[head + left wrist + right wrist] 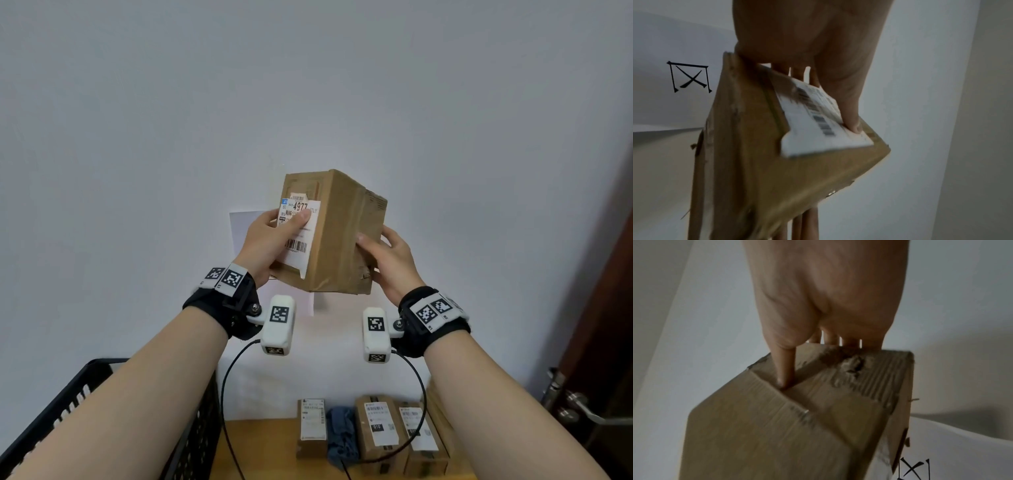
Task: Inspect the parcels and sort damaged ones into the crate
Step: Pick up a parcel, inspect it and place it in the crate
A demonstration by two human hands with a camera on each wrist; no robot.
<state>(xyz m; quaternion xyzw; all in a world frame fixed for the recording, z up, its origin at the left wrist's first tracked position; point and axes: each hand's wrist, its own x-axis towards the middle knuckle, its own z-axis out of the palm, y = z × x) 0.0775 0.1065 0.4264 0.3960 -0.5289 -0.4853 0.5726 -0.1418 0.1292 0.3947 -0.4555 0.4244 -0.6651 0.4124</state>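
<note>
Pale wall behind; nearest, low on the left, the black crate (191, 442) beside the desk (267, 448) with its row of parcels (376, 428). Farther off, left hand (270, 240) and right hand (387, 260) grip opposite sides of a raised, upright box (337, 236), its corner torn; left hand is nearer the crate.

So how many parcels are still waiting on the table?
4 at least: a labelled box far left, a dark blue bag, then two labelled boxes. More may be hidden behind the right forearm.
</note>
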